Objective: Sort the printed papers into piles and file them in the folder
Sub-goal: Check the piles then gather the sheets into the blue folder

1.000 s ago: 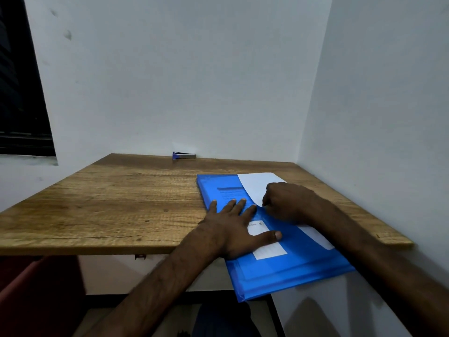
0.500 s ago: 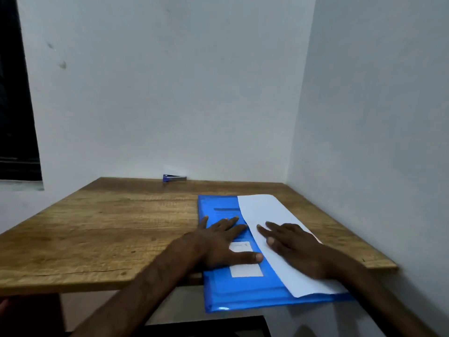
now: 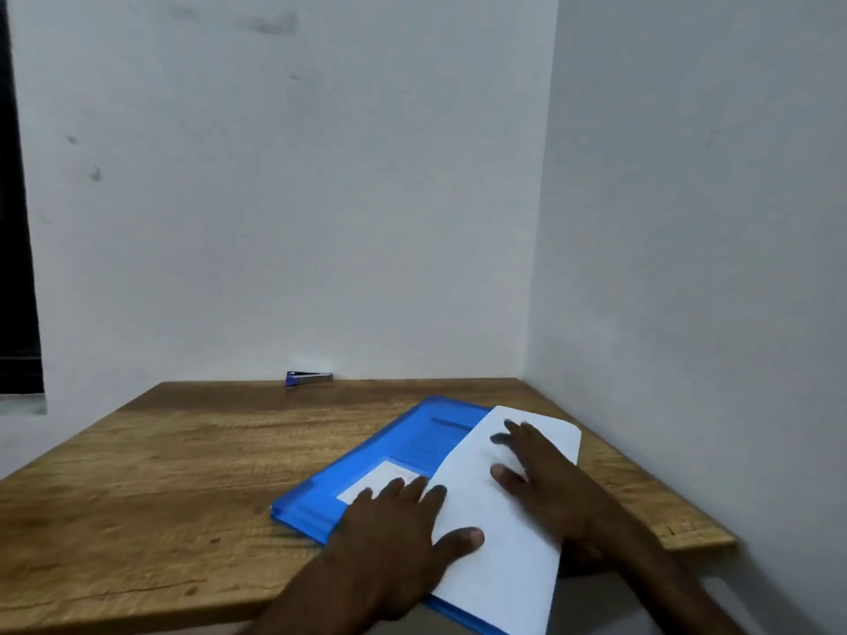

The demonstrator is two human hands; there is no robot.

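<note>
A blue plastic folder [image 3: 403,444] lies slanted on the wooden table [image 3: 174,460], its near corner hanging past the front edge. A white label shows on its cover. A white paper [image 3: 492,556] lies along the folder's right side. My left hand [image 3: 403,529] rests flat on the folder's near part, thumb on the paper. My right hand [image 3: 545,485] lies flat on the paper with fingers spread, pressing it down.
A small blue stapler [image 3: 308,377] sits at the table's far edge against the back wall. White walls close in behind and at the right. A dark window frame [image 3: 16,268] runs down the far left.
The folder has swung so that its far end points right, and sits further onto the table. Both hands moved with it; my right hand slid further up the paper.
</note>
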